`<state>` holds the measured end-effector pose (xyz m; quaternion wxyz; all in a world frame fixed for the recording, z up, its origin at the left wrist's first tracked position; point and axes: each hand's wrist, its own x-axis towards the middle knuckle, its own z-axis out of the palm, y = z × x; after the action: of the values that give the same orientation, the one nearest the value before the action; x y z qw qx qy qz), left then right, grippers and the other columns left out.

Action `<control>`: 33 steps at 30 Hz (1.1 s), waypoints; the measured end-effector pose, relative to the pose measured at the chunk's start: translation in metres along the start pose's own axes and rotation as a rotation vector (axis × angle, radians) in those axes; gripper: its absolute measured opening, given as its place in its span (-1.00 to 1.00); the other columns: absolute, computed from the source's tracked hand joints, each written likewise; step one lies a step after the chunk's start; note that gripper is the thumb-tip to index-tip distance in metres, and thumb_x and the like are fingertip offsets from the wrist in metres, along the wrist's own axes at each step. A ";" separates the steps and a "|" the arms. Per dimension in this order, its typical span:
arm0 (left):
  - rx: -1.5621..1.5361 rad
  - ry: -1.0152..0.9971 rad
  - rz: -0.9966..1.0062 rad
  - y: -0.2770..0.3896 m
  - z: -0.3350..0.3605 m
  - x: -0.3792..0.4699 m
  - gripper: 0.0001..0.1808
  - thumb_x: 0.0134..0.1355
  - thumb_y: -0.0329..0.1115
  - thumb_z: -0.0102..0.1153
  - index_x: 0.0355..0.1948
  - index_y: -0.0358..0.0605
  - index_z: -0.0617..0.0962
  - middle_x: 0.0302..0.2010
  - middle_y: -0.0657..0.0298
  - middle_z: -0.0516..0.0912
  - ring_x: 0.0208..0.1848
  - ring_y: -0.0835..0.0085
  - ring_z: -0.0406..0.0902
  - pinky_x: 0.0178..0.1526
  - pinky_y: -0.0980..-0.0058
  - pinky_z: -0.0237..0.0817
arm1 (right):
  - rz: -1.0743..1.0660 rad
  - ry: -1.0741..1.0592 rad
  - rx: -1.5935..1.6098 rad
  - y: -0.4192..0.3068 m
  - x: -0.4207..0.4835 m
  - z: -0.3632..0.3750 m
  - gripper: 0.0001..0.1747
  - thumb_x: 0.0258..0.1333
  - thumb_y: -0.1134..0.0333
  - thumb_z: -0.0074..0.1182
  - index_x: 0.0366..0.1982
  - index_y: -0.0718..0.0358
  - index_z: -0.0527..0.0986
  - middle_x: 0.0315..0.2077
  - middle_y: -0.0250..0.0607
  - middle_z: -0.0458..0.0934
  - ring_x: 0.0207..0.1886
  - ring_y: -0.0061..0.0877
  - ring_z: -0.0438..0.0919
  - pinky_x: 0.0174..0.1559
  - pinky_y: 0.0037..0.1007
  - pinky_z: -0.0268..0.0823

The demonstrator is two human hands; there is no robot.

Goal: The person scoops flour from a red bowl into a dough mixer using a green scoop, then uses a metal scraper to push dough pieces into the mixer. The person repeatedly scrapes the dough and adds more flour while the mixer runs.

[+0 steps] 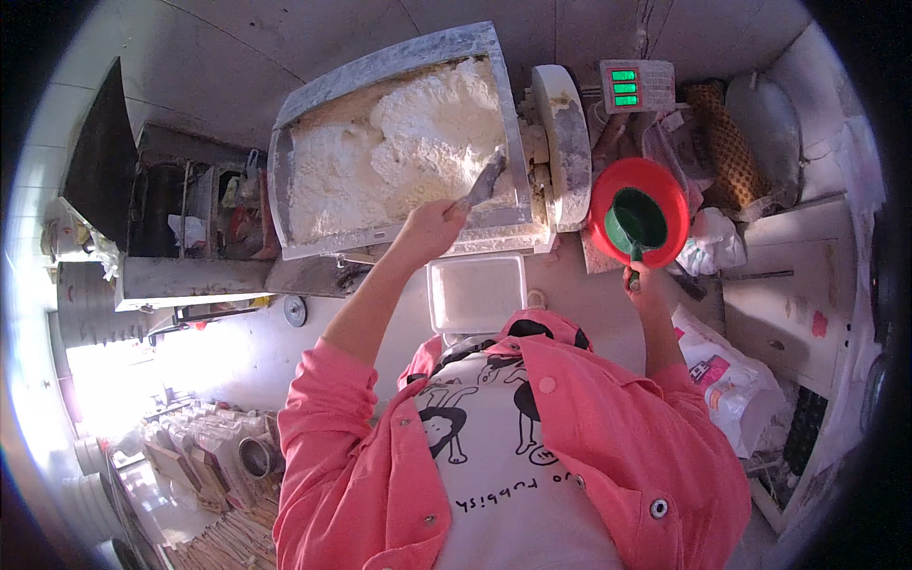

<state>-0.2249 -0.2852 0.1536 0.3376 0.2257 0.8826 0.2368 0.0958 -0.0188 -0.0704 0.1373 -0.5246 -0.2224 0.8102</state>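
Observation:
My left hand [433,229] is closed around the handle of a flat scraper [486,178], which looks dusted with white. Its blade reaches over the right end of a large metal trough [514,135]. Heaped inside the trough is white flour-like powder [427,121], piled highest toward the back right. My right hand [641,276] grips the handle of a green plastic dipper [634,217]. The dipper's bowl lies within the outline of a red plastic basin [605,182]; whether it touches the basin's bottom, I cannot tell.
A rounded machine housing [563,142] adjoins the trough's right side. Behind the basin stands a weighing scale's lit display [638,87]. A white rectangular plastic tub [477,293] sits before me. White plastic bags [734,385] lie at right; an open dark cabinet [192,278] stands at left.

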 end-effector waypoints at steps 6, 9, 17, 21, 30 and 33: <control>0.241 0.251 0.049 -0.010 0.027 0.039 -0.61 0.21 -0.04 -0.07 -0.18 -0.12 0.57 -0.28 -0.07 0.63 -0.18 -0.07 0.57 -0.10 0.10 0.37 | 0.010 -0.046 -0.040 0.012 0.007 -0.022 -0.94 0.05 0.42 0.01 -0.42 0.19 0.37 -0.61 -0.37 0.43 -0.57 -0.60 0.45 -0.55 -0.57 0.29; 0.331 0.326 0.123 -0.028 0.012 0.049 -0.61 0.20 -0.02 -0.07 -0.16 -0.04 0.57 -0.26 -0.07 0.63 -0.16 -0.09 0.56 -0.08 0.08 0.36 | 0.007 0.112 0.087 0.011 -0.004 -0.020 -0.93 0.06 0.41 0.00 -0.44 0.21 0.36 -0.60 -0.35 0.42 -0.57 -0.60 0.44 -0.56 -0.56 0.29; 0.105 0.418 -0.021 -0.088 -0.068 0.039 -0.61 0.25 0.02 -0.01 -0.21 -0.08 0.58 -0.47 0.08 0.61 -0.54 0.27 0.54 -0.47 0.30 0.37 | -0.016 0.029 0.124 0.012 0.000 -0.059 -0.89 0.07 0.38 0.01 -0.47 0.22 0.35 -0.61 -0.33 0.40 -0.59 -0.58 0.43 -0.59 -0.55 0.27; -0.590 0.269 -0.241 -0.071 -0.098 0.005 -0.72 0.26 -0.07 0.05 -0.24 -0.07 0.51 -0.61 0.34 0.44 -0.76 0.66 0.23 -0.77 0.59 0.01 | -0.073 -0.016 0.085 0.013 0.002 -0.064 -0.88 0.07 0.37 0.01 -0.48 0.23 0.35 -0.60 -0.33 0.41 -0.60 -0.57 0.43 -0.59 -0.55 0.27; -0.737 0.086 -0.062 0.021 -0.055 0.046 -0.82 0.30 -0.18 -0.02 -0.34 -0.05 0.43 -0.60 0.40 0.38 -0.74 0.67 0.22 -0.77 0.64 -0.07 | 0.036 -0.010 0.114 0.020 0.009 -0.051 -0.91 0.06 0.41 0.02 -0.36 0.24 0.40 -0.51 -0.32 0.46 -0.50 -0.66 0.47 -0.49 -0.64 0.36; -0.717 0.130 -0.047 0.043 -0.044 0.070 -0.78 0.30 -0.16 -0.03 -0.37 -0.07 0.44 -0.63 0.39 0.36 -0.74 0.65 0.23 -0.75 0.61 -0.06 | -0.006 -0.024 -0.010 0.020 -0.003 -0.049 -0.91 0.06 0.43 0.03 -0.36 0.25 0.40 -0.52 -0.33 0.46 -0.50 -0.65 0.47 -0.50 -0.64 0.36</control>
<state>-0.2930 -0.2243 0.1730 0.3439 0.0572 0.7680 0.5373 0.1417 -0.0275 -0.0950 0.1346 -0.5149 -0.2296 0.8149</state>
